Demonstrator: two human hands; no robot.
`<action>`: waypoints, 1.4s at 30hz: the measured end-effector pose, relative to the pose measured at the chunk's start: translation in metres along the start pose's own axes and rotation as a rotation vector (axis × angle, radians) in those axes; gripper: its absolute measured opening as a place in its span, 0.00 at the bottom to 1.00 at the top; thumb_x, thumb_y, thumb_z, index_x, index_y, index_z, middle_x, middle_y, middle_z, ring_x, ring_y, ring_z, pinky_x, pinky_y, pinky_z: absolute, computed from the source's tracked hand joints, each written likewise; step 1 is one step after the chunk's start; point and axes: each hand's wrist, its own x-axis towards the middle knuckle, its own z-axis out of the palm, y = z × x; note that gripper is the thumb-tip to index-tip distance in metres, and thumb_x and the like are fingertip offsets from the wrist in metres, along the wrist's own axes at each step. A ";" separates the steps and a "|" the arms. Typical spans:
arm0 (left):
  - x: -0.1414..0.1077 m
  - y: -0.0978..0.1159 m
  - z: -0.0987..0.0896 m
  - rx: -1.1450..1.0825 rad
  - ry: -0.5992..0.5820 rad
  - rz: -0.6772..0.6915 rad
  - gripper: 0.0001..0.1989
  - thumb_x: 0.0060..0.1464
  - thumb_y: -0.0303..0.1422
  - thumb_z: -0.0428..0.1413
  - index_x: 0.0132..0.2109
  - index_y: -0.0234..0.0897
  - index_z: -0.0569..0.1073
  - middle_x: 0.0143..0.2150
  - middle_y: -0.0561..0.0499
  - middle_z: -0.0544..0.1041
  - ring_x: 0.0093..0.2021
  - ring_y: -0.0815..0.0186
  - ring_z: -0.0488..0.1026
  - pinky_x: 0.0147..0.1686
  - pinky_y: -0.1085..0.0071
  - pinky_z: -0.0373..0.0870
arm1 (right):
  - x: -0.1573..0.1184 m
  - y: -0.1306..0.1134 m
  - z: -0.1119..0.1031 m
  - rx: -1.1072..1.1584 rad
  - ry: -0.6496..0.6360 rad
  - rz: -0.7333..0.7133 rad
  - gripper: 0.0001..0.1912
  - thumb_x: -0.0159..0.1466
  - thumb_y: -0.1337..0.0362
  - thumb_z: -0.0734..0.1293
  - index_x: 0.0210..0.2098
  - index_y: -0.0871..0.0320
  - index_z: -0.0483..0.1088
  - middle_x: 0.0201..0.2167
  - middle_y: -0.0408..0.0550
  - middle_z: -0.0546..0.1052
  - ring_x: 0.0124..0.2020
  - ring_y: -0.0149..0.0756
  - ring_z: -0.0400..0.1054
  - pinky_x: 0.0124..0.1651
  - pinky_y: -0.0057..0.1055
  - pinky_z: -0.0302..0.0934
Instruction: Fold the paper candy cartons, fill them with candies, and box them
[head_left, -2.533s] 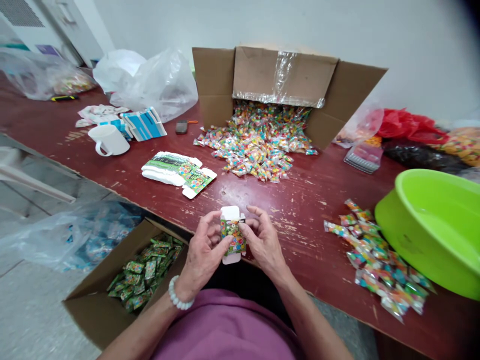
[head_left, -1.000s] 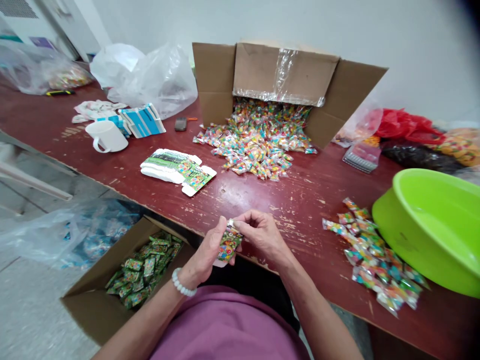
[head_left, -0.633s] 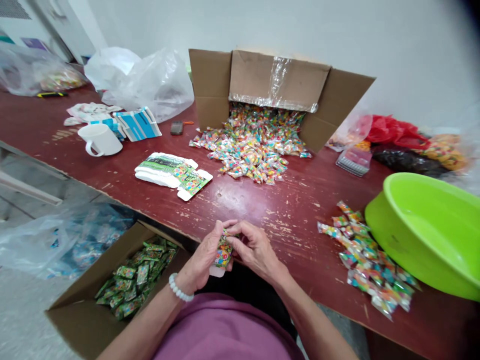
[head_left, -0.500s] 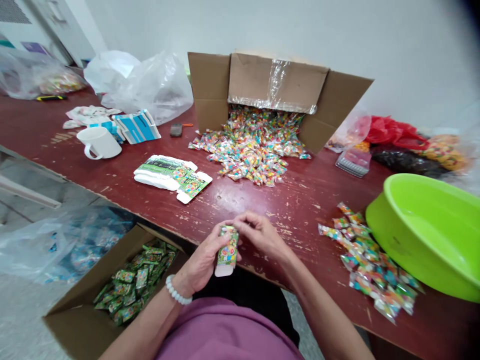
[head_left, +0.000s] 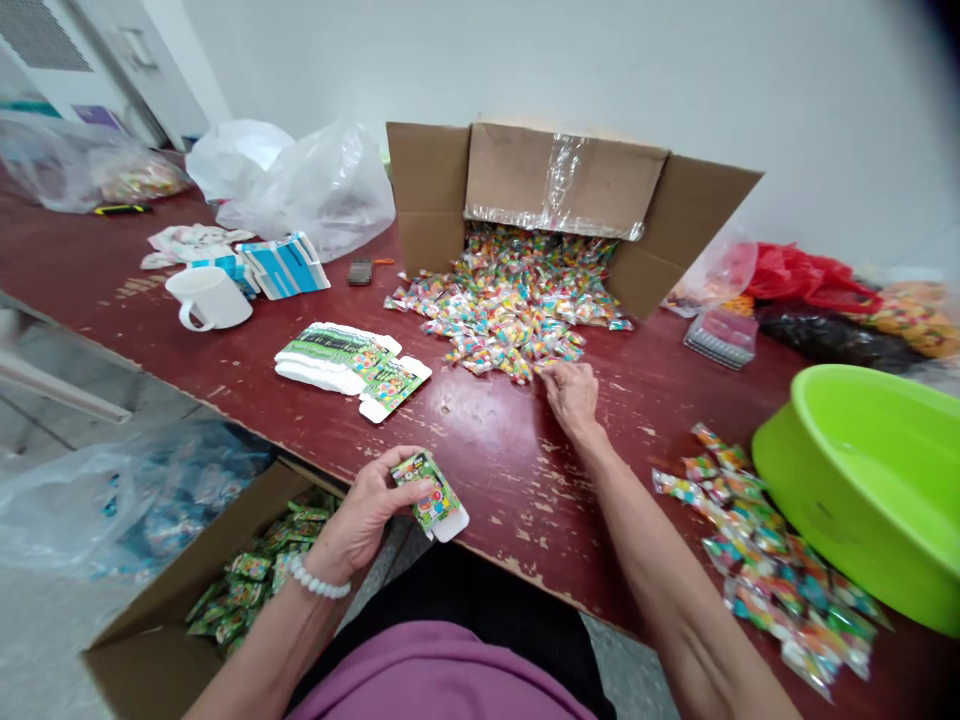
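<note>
My left hand [head_left: 375, 510] is closed round a small green printed candy box [head_left: 429, 492], tilted over the table's front edge, with a white end flap sticking out towards the lower right. At the near right edge of a heap of wrapped candies [head_left: 517, 310] is my right hand [head_left: 571, 395], its fingertips bent together against the packets; whether they grip one is hidden. The heap spills from a cardboard box [head_left: 566, 180] lying on its side. Left of it lies a stack of flattened green cartons [head_left: 337, 358].
A lime-green basin [head_left: 847, 500] stands at the right beside a smaller group of wrapped candies [head_left: 780, 560]. A white mug [head_left: 214, 298] and blue-striped card [head_left: 285, 266] are at the left. Below the table, an open carton [head_left: 150, 650] holds several green packs.
My right hand has left the small box and reached forward to the candy heap. My left hand has shifted left and turned the box, its flap now pointing lower right.
</note>
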 end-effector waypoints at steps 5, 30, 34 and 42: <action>0.003 0.004 -0.003 -0.010 0.094 0.036 0.25 0.41 0.33 0.71 0.43 0.37 0.68 0.34 0.52 0.77 0.30 0.65 0.76 0.25 0.72 0.76 | -0.028 -0.015 -0.028 0.172 0.146 0.084 0.15 0.67 0.57 0.61 0.38 0.60 0.75 0.36 0.52 0.79 0.37 0.40 0.69 0.42 0.35 0.61; -0.029 -0.013 0.036 -0.092 -0.436 -0.033 0.19 0.52 0.33 0.64 0.50 0.38 0.71 0.38 0.51 0.76 0.29 0.69 0.75 0.28 0.74 0.73 | -0.142 -0.110 -0.083 0.559 -0.562 -0.261 0.10 0.70 0.62 0.62 0.44 0.55 0.75 0.40 0.47 0.80 0.40 0.36 0.72 0.44 0.33 0.63; -0.028 -0.013 0.040 -0.251 -0.288 -0.151 0.22 0.57 0.47 0.57 0.49 0.34 0.75 0.33 0.45 0.78 0.27 0.63 0.76 0.26 0.68 0.75 | -0.148 -0.108 -0.075 0.933 -0.456 0.197 0.16 0.62 0.57 0.71 0.48 0.53 0.72 0.39 0.46 0.79 0.34 0.35 0.73 0.36 0.30 0.67; -0.030 -0.021 0.046 -0.146 -0.157 0.009 0.18 0.53 0.43 0.62 0.43 0.33 0.79 0.28 0.49 0.78 0.22 0.66 0.73 0.21 0.71 0.72 | -0.163 -0.121 -0.048 1.173 -0.634 0.386 0.15 0.56 0.53 0.75 0.36 0.56 0.73 0.28 0.43 0.76 0.22 0.30 0.67 0.25 0.27 0.64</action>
